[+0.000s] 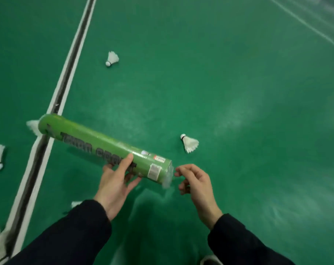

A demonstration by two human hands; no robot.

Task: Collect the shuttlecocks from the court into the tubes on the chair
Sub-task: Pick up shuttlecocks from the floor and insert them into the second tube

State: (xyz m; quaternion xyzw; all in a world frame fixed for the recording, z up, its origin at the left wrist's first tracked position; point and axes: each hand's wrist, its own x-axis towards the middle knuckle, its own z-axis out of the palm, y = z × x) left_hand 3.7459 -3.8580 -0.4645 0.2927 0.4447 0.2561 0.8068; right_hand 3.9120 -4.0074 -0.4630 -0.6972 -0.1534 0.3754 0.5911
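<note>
Left hand [115,185] grips the green tube [105,148] near its near end, tube held roughly level above the court [239,83]. Right hand [195,181] holds nothing, fingers loosely curled just beside the tube's mouth; can't tell if capped. Looks like prepping the tube for loading. Next: pick the nearest shuttlecock [189,143], cork-first into the mouth. Another shuttlecock [112,58] lies farther out.

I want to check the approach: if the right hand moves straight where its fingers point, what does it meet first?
Most likely the near end of the green shuttlecock tube; the right hand has its fingertips just beside it.
</note>
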